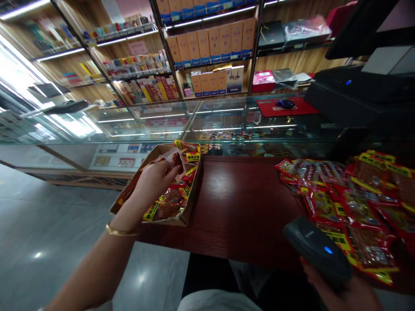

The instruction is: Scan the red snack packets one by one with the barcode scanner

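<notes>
My left hand (154, 181), with a gold bracelet at the wrist, reaches over an open cardboard box (191, 211) on the left of the dark red wooden counter. Its fingers are closed on a clear snack packet (177, 160) with brownish contents. More red and yellow snack packets (171, 196) fill the box below it. At the lower right, my right hand (343, 285) is wrapped round a black barcode scanner (316, 248) with a blue light. The scanner sits over the near edge of a pile of red and yellow snack packets (353, 207).
Behind the wooden counter (240, 194) runs a glass display case (227, 112). A mouse (285, 103) rests on a red mat (304, 108), left of a black checkout machine (356, 95). Shelves with boxes (214, 43) line the wall. Grey floor (39, 242) shows at left.
</notes>
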